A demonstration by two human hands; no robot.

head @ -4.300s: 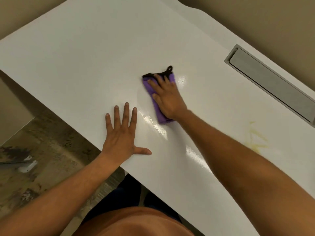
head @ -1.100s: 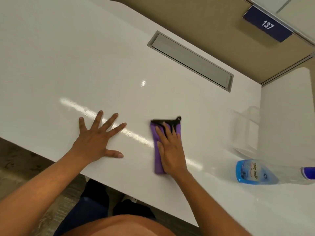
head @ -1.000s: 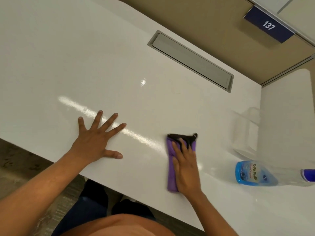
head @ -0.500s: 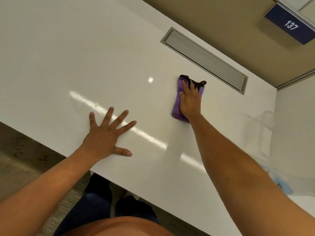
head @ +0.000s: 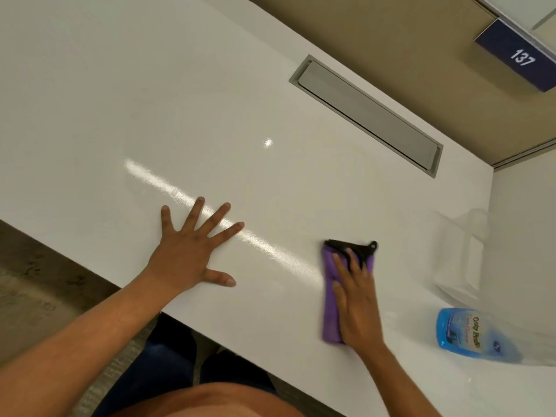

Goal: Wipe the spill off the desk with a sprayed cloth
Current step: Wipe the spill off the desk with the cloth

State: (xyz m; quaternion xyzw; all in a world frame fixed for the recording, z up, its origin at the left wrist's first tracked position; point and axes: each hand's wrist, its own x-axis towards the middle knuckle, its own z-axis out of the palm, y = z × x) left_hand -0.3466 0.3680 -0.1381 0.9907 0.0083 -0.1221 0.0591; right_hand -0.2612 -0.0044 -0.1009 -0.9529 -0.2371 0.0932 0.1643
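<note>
A folded purple cloth [head: 329, 299] with a black edge and loop lies flat on the white desk [head: 180, 100], near its front edge at the right. My right hand [head: 356, 305] presses down on the cloth with its fingers stretched out along it. My left hand [head: 188, 251] rests flat on the desk to the left, fingers spread, holding nothing. No stain shows on the desk around the cloth; only streaks of reflected light cross the surface.
A spray bottle with a blue label [head: 469, 337] lies on its side right of the cloth. Behind it stands a clear plastic jug [head: 463, 257]. A grey cable hatch [head: 367, 115] is set into the desk's back. A white side panel rises at the right.
My right hand has slid the cloth from beside the cable hatch back toward the desk's front edge, close to the bottle. My left hand has stayed flat in its place.
</note>
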